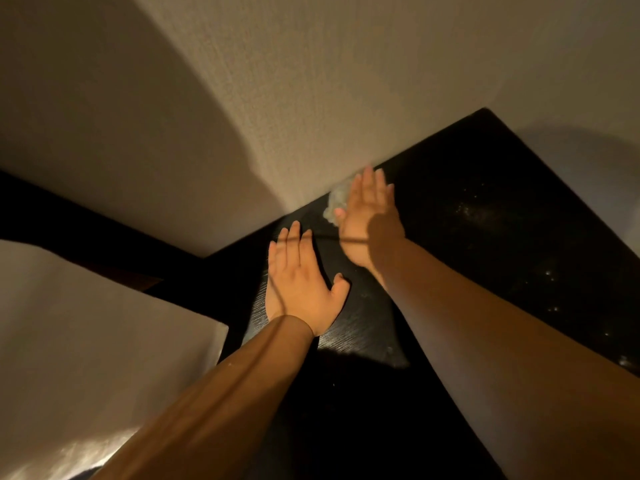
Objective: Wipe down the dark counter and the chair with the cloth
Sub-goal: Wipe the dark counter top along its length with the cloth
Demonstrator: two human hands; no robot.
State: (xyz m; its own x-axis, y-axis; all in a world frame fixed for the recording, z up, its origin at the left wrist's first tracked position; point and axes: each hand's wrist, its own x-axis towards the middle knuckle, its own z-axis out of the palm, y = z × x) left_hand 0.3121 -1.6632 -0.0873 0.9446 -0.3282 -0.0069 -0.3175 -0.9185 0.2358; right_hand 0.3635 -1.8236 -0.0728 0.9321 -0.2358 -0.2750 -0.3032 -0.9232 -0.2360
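Observation:
The dark counter (485, 216) runs along a pale wall, its black top dusted with light specks on the right. A crumpled pale cloth (336, 201) lies on the counter at the wall line. My right hand (369, 216) rests flat over the cloth with fingers stretched out, pressing it onto the surface; most of the cloth is hidden under the palm. My left hand (301, 282) lies flat on the counter nearer to me, fingers apart and holding nothing. No chair is in view.
The textured pale wall (311, 81) rises directly behind the counter. A light-coloured panel or surface (86, 341) stands at the lower left beside the counter's end. A dark gap (104, 230) lies between it and the wall.

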